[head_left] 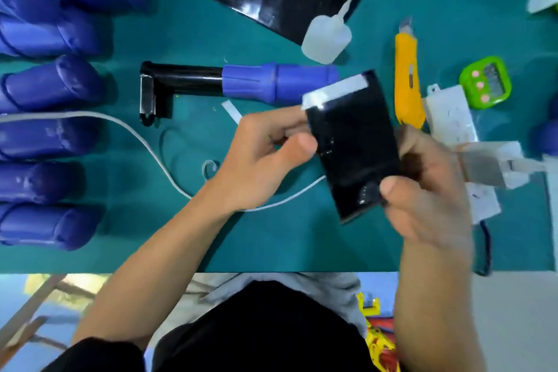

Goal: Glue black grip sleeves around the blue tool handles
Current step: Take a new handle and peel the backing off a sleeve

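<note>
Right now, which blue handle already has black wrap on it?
The lone handle lying mid-table beside the glue bottle; its left half is black. The handles stacked at left are bare blue.

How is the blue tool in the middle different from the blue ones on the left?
The middle tool has a black sleeve wrapped on one end; the left tools show only blue. The middle tool lies alone; the left tools lie in a row. Both are blue, on the green table.
</note>
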`<action>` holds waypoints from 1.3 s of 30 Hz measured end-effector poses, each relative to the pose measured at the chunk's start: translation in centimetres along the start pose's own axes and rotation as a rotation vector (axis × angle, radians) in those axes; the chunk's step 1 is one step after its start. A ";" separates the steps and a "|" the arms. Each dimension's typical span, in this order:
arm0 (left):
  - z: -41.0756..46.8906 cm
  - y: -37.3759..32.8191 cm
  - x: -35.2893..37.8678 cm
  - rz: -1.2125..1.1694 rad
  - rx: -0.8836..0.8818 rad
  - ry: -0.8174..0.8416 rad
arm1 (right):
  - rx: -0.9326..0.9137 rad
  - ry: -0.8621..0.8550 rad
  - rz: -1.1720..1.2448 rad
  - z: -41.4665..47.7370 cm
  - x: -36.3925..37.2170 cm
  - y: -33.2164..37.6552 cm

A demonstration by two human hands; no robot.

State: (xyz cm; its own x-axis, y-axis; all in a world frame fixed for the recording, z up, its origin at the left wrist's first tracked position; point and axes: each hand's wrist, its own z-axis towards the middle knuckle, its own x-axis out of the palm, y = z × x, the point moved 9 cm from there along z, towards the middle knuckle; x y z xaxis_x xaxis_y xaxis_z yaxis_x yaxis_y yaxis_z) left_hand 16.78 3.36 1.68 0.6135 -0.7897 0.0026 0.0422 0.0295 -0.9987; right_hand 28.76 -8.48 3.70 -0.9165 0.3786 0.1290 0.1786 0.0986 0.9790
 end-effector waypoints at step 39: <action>0.4 1.7 -3.5 0.211 -0.249 -0.339 | -0.155 -0.371 -0.431 3.4 3.1 -4.3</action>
State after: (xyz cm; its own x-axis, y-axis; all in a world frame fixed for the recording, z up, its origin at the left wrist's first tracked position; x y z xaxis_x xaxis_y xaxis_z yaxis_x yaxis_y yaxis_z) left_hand 15.03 6.36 -0.05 0.8130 -0.5365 -0.2263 -0.2760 -0.0129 -0.9611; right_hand 26.37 -4.55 -0.61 -0.7030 0.6340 -0.3223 -0.2626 0.1897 0.9461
